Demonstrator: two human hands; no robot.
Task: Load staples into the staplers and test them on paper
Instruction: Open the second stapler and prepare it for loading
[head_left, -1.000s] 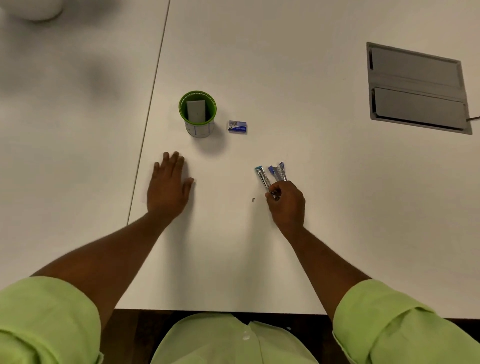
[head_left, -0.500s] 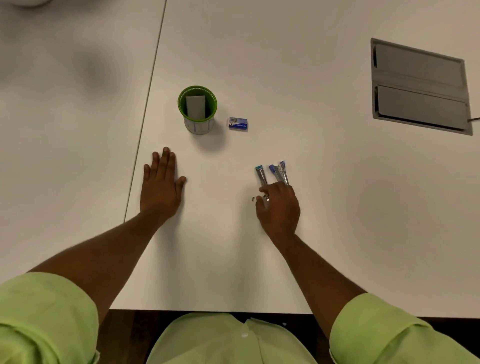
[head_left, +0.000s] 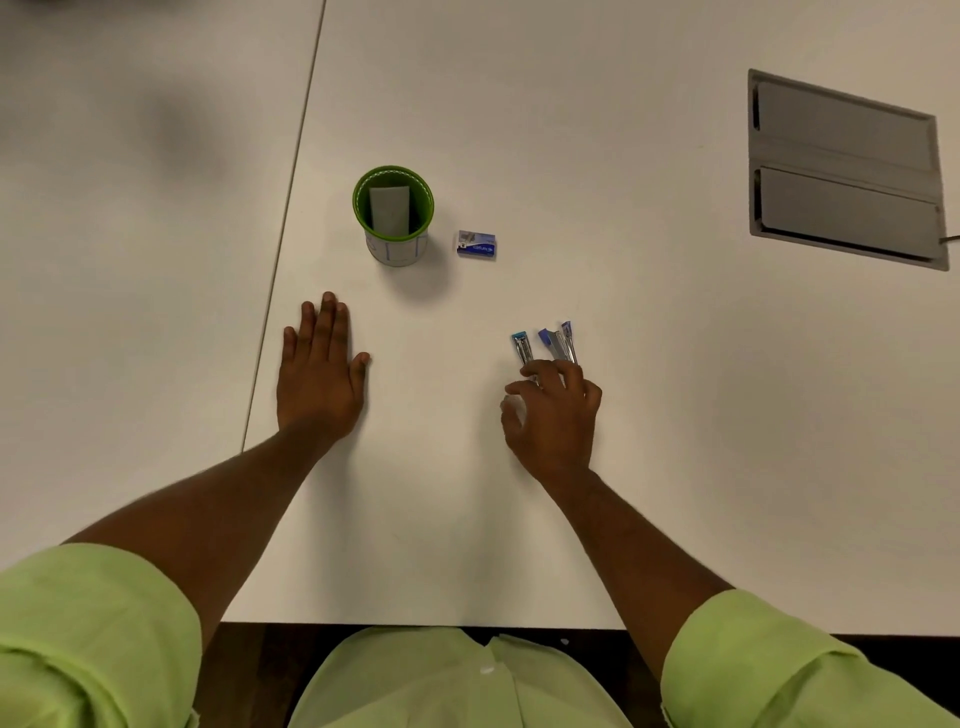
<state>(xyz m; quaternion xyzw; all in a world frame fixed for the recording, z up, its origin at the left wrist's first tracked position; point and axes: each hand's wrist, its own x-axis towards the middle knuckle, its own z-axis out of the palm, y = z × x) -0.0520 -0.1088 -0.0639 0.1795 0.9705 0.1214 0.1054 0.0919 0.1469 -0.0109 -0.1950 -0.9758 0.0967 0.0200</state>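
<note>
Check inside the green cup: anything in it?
The green cup holds one pale grey rectangular piece standing upright, likely folded paper. Its lower end and the cup's bottom are hidden by the wall.

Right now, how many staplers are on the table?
3, side by side beyond the right hand: teal-tipped stapler leftmost, blue-tipped stapler beside it, purple-tipped stapler rightmost. Their rear ends are hidden.

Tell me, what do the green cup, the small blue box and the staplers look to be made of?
Green cup: likely plastic, judging by its smooth green rim and pale printed wall. Small blue box: probably printed cardboard, with flat faces, sharp edges and a label. Staplers: bare shiny metal bodies with blue and teal tips that look like plastic; too small to be sure.
</note>
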